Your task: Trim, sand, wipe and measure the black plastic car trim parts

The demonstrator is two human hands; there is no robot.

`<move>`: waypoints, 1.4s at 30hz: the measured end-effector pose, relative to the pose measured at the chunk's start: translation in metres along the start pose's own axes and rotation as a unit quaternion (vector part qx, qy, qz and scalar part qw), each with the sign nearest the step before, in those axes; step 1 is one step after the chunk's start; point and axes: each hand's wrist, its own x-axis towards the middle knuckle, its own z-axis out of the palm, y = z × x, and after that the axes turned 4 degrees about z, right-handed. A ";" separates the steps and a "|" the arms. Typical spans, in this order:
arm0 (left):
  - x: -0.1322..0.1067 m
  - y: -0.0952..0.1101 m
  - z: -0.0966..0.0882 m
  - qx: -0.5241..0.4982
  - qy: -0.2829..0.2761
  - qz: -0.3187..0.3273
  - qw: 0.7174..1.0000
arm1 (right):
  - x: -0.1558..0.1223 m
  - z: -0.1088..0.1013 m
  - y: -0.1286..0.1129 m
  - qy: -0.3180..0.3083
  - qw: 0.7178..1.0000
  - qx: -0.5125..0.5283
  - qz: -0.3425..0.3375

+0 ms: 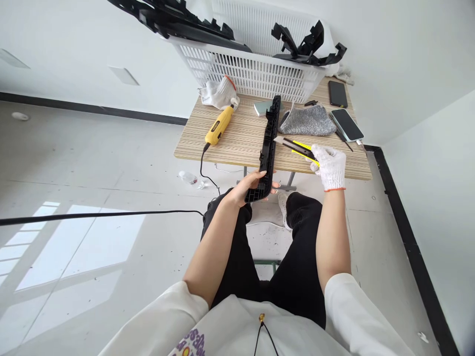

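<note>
Bare fingers of my left hand (247, 188) wrap around the lower end of a long black plastic trim piece (270, 143), which stands tilted up over the table's front edge. Its ribbed, clipped side faces me. My right hand (329, 165), in a white knit glove with an orange cuff, is closed on a yellow and black utility knife (300, 150). The knife's blade is out and points left, its tip at or very near the trim piece's right edge; whether they touch I cannot tell.
A white slatted basket (256, 74) full of black plastic parts (311, 47) stands at the table's back. On the table (193, 141) lie a yellow corded power tool (219, 124), a white glove (218, 93), a grey cloth (309, 121) and two phones (348, 124). A black cord (111, 214) crosses at left.
</note>
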 end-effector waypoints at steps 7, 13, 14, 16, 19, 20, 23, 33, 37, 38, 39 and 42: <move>-0.001 0.001 0.002 0.002 0.008 0.002 1.000 | -0.001 0.003 -0.002 0.008 1.000 0.009 -0.002; -0.001 0.001 0.003 0.007 0.011 0.001 1.000 | -0.001 0.006 -0.003 0.001 1.000 0.017 0.009; -0.001 0.001 0.003 0.008 0.010 0.002 1.000 | 0.000 0.006 -0.003 -0.002 1.000 0.015 0.012; -0.001 0.001 0.003 0.008 0.010 0.003 1.000 | 0.000 0.006 -0.004 -0.005 1.000 0.015 0.016; -0.001 0.001 0.003 0.009 0.011 0.005 1.000 | 0.000 0.006 -0.006 -0.012 1.000 0.015 0.025; -0.001 0.001 0.003 0.009 0.012 0.005 1.000 | 0.000 0.006 -0.006 -0.011 0.999 0.016 0.026; -0.001 0.001 0.003 0.007 0.011 0.005 1.000 | 0.000 0.007 -0.006 -0.007 0.999 0.022 0.030; 0.000 -0.001 0.000 0.022 0.009 0.005 1.000 | 0.000 0.009 -0.007 -0.005 0.999 0.024 0.034; 0.000 -0.001 -0.001 0.019 0.010 0.005 1.000 | 0.001 0.009 -0.008 -0.004 0.999 0.025 0.039; 0.000 -0.001 -0.001 0.018 0.010 0.004 1.000 | 0.001 0.009 -0.008 -0.003 0.999 0.023 0.039; 0.000 -0.002 -0.001 0.017 0.010 0.003 1.000 | 0.001 0.009 -0.008 -0.005 0.999 0.020 0.041; 0.000 -0.002 -0.002 0.018 0.010 0.003 1.000 | 0.001 0.009 -0.008 -0.008 0.999 0.014 0.039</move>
